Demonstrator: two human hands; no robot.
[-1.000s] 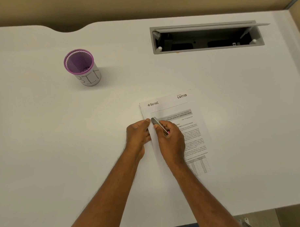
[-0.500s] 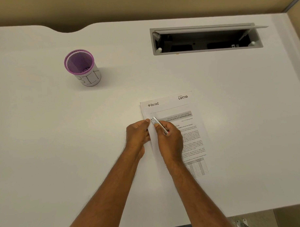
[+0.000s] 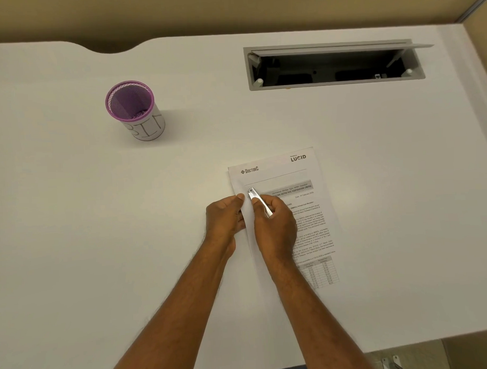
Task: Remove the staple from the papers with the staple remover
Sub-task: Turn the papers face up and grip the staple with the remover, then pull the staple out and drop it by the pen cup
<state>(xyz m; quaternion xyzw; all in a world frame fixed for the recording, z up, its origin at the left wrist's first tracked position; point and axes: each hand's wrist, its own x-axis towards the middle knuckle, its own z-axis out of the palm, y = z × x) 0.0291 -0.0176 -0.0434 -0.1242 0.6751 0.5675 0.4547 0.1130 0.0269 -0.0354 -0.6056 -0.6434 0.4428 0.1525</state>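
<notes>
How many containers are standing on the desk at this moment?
1. A purple mesh cup, with "BIN" written on its white side, stands upright at the far left of the white desk, well apart from the papers and both hands. Nothing else could hide another.

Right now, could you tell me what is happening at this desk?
A person is working on stapled papers lying on a white desk. The left hand pins down the papers' left edge, while the right hand grips a slim metal staple remover, its tip near the upper left margin. The staple itself is too small to see. A purple mesh cup marked BIN stands apart, farther back on the left.
</notes>
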